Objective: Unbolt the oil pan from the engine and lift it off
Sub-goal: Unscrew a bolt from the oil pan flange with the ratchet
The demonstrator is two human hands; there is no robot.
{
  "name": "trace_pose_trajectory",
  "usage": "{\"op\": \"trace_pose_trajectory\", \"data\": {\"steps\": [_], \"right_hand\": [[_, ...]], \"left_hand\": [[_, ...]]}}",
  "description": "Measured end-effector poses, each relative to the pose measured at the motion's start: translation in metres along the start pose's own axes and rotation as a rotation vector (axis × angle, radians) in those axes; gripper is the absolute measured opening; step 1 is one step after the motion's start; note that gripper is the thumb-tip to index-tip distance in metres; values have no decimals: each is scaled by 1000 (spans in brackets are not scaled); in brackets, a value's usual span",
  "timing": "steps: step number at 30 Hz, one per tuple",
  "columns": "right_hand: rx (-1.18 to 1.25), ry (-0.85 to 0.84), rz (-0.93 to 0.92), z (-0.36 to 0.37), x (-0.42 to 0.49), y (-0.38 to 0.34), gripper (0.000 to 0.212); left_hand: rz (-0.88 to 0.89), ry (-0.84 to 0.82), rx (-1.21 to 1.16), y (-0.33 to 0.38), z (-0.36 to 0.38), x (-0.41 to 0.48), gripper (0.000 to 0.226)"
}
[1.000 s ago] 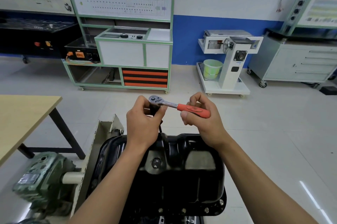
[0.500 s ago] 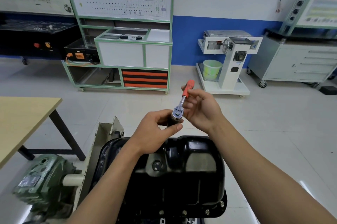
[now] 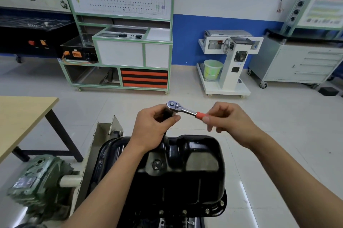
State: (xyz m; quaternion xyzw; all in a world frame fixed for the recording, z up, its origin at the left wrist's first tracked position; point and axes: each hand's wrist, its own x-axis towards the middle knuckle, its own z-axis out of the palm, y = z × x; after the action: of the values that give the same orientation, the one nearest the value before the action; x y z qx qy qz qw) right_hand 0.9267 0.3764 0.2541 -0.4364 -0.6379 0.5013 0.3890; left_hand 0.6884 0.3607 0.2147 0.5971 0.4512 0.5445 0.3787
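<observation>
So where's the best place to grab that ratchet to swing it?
By the orange handle, coming from the right: it sticks out rightward from the steel head, farthest from the pivot, so it likely gives most leverage. The right hand pinches it there; the left hand grips the black stem under the head.

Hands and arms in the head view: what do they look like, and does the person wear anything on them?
The left hand and the right hand are bare: no gloves, and no ring shows. The left forearm and the right forearm are also uncovered down to the edge of the picture, with no sleeve, watch or wristband in sight. No markings show on them.
</observation>
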Motion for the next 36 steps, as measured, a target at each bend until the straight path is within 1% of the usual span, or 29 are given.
{"op": "trace_pose_trajectory", "data": {"steps": [5,8,10,12,14,16,19,20,22,24,25,27,29,31,32,33,34,36], "right_hand": [[-427,-110,-147,30,-33,-29,38],[-603,-167,-150,51,-36,-42,44],[-654,-212,-137,54,-30,-51,46],[-694,-280,-86,48,-24,-59,44],[-810,-355,-9,38,-17,-70,42],[-980,-405,62,29,-7,-81,41],[-1225,-357,105,22,12,-92,36],[-1291,-316,85,22,19,-95,34],[-1407,-202,-15,25,33,-95,30],[-1439,-76,-144,34,45,-90,18],[-1412,-20,-189,38,50,-86,16],[-1326,40,-238,47,57,-75,28],[-1248,1,-257,55,59,-65,39],[-1175,-89,-242,57,56,-59,55],[-1157,-118,-230,57,54,-58,60],[-1155,-123,-232,55,52,-58,59],[-1172,-112,-236,52,49,-59,53],[-1274,-71,-219,45,42,-66,35]], "left_hand": [[18,18,-10,1,0,0,22],[20,28,2,2,-1,-2,23],[30,28,10,2,-2,-2,20],[35,24,11,3,-3,-3,20],[34,6,7,5,-3,-3,23],[44,-14,27,5,-2,-3,26],[51,-41,61,4,-2,-3,27],[51,-48,71,3,-2,-3,26],[59,-45,101,2,-2,-3,20],[57,-30,114,2,-1,-4,15],[50,-23,112,2,-1,-5,16],[43,-24,112,3,-2,-6,21],[47,-64,131,3,-3,-7,24],[53,-94,147,4,-3,-8,22],[54,-94,152,4,-3,-8,21],[53,-85,155,3,-3,-8,20],[52,-69,157,3,-2,-8,18],[53,-32,152,0,-1,-7,11]]}}
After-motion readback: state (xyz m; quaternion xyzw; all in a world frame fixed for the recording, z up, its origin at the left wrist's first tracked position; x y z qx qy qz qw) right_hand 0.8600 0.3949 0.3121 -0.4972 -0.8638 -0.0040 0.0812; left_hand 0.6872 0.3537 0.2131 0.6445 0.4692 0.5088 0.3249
